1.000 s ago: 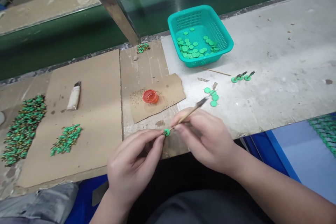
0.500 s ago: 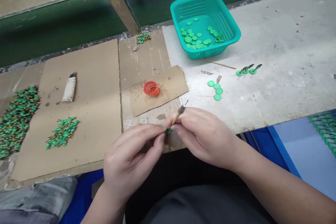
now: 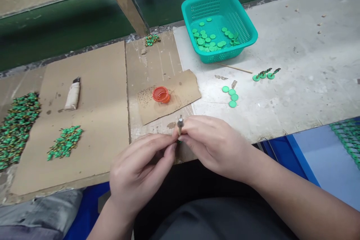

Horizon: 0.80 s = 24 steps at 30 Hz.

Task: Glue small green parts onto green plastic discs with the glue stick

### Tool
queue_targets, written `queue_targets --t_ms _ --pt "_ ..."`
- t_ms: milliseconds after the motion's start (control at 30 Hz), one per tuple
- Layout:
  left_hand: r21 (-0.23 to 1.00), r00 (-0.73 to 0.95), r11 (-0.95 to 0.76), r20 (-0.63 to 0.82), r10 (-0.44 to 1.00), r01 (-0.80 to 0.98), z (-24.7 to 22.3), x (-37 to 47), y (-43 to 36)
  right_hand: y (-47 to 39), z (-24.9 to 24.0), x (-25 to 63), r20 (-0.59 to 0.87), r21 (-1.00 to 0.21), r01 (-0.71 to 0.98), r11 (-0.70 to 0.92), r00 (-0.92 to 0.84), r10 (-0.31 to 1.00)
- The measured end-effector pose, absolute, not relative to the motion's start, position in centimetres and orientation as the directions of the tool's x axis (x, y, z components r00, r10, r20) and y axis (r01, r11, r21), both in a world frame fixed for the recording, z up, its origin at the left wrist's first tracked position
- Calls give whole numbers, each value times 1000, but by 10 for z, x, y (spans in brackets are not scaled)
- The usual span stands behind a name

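"Where's the small green piece (image 3: 179,141)?"

"Between the two sets of fingertips, in front of the body, over the near edge of the bench (image 3: 295,48). Only a sliver shows; the right fingers cover the rest."

"And the grips?"

"Both narrow. The left hand (image 3: 142,163) pinches the piece between thumb and forefinger. The right hand (image 3: 216,144) has a thin stick tool (image 3: 180,123) in its fingertips, dark end up, toward the camera. Its lower end is hidden, so I can't tell whether it touches the piece."

"What would make this go well?"

"I'd say a light, steady pinch on the left, since something that small probably twists easily. Let the right fingertips brace against the left ones, so any movement comes from the fingers, not the arm. A little less cover from the right fingers would help the eye too."

"How are the hands posed?"

"Palms turned inward, the tips meeting at the middle. The left knuckles arch over a curled palm. The right forearm slants in from the lower right, the left one from below."

"Anything close by?"

"The red cup (image 3: 161,95) stands just beyond the fingertips, on a cardboard scrap (image 3: 185,88); four loose green discs (image 3: 234,97) lie to its right."
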<state>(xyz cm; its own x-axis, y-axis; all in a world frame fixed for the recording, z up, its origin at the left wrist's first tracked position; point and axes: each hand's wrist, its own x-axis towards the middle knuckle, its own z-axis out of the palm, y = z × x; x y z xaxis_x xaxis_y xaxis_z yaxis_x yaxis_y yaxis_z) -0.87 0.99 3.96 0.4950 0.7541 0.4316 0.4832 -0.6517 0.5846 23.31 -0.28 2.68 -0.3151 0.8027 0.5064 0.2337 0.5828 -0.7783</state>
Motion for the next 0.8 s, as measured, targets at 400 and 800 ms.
queue_targets --t_ms 400,800 --pt "607 448 -604 410 794 516 42 -5 9 -5 35 227 445 -772 341 537 -313 839" --pt "994 331 -11 -27 943 112 73 -9 20 -31 34 248 201 -975 110 194 58 978"
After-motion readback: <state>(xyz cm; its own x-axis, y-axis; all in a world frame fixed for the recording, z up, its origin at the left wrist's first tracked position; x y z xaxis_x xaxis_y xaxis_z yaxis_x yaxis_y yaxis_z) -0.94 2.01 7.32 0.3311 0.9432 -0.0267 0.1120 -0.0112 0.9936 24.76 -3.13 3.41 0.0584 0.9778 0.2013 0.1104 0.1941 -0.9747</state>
